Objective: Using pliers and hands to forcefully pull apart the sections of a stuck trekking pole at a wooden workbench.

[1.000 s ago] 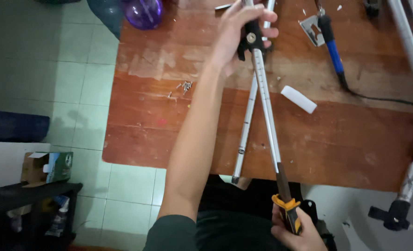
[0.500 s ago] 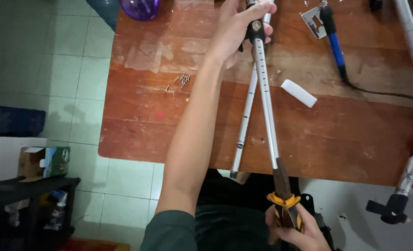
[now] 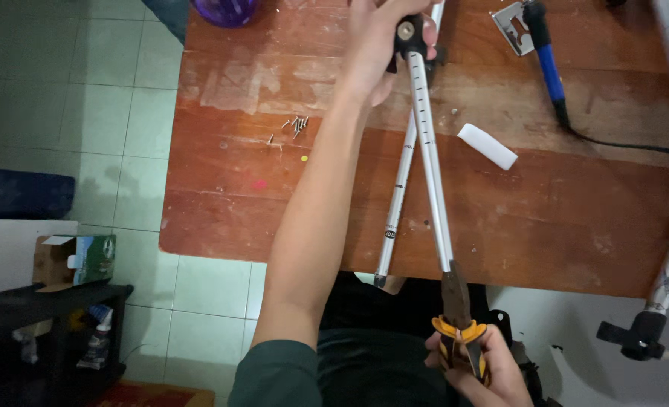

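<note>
Lying across the reddish-brown wooden tabletop (image 3: 221,218) are several loose things: a small scatter of screws (image 3: 295,124) just left of the outstretched forearm, a white rectangular block (image 3: 487,145) to the right of the poles, a blue-handled tool (image 3: 547,64) with a black cable trailing off to the right, and a purple round object (image 3: 225,9) at the far edge. A second silver pole (image 3: 396,203) rests on the wood, crossing under the held one near the top, and another pole with a black clamp (image 3: 643,335) hangs off the right edge. On the floor to the left stand a dark shelf (image 3: 48,332) and an open cardboard box (image 3: 74,260). The silver pole (image 3: 431,166), slim with small dark markings along it and a black end cap, slants from the far side of the tabletop down toward the person's lap. The left hand (image 3: 376,53) has its grip closed around the capped upper end. The right hand (image 3: 479,368) is wrapped tightly round the yellow-and-black handles of pliers (image 3: 459,324), whose dark nose meets the pole's lower end.
</note>
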